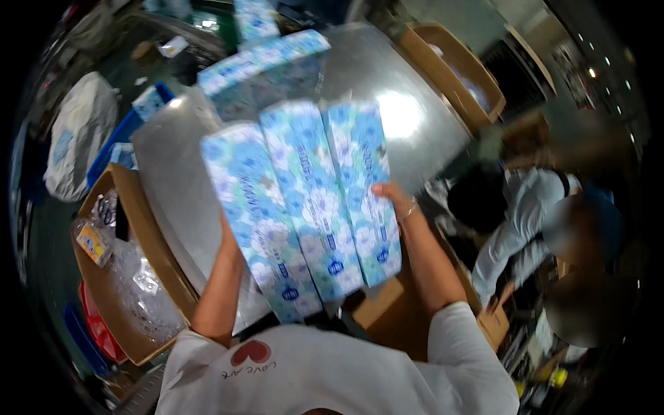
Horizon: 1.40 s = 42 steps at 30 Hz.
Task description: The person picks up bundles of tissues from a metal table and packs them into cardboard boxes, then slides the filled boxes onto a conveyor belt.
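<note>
Three long tissue packs with a blue and white flower print are side by side between my two hands, lifted over the near part of a metal table. My right hand grips the right pack's outer side, with its thumb showing on the edge. On the other side my left hand presses against the left pack, and most of its fingers are hidden by it. Just beyond, more packs of the same print stand on the table's far side.
An open carton with clear plastic wrapping stands at the left, and another carton at the far right. Beneath my right forearm is brown cardboard. A person in light clothes bends nearby at the right. A white sack lies far left.
</note>
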{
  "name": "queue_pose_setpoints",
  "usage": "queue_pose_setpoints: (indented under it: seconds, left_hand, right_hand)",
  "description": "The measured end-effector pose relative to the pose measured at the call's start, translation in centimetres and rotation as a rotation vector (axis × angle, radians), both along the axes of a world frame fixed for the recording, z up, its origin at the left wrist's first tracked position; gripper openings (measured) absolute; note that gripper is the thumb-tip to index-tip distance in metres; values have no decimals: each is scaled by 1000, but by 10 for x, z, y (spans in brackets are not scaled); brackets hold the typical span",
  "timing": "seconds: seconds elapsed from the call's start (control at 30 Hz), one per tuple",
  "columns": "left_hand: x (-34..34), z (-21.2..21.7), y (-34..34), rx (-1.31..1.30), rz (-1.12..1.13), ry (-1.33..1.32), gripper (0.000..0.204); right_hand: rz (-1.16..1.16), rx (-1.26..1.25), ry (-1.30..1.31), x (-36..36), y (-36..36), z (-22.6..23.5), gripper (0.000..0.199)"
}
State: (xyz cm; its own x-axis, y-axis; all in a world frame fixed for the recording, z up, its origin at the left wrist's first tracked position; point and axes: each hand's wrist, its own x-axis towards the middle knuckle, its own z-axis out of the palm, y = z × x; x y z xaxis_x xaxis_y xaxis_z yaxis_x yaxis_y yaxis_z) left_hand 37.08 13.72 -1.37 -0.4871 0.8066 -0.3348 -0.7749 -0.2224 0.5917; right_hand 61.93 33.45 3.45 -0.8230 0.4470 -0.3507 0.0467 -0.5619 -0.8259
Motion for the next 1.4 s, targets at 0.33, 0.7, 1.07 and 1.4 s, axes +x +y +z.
queue_pose_setpoints:
  seconds: [0.33,0.7,1.07,1.4]
  left_hand:
    - [127,70,-5,161,-1009,1078,42]
    - [149,51,-52,10,-1062,1303,38]
    - [-57,-16,-173,-706,216,1737,35]
    - [-128,-172,-339,-1916,-394,916,34]
  right_hand:
    - [-353,597,-355,279,-121,148,70]
    - [68,41,-681,274,-149,-60,82]
    - [266,1085,-1644,260,-277,-104,66]
    - [266,931,-1335,281,-241,-143,65]
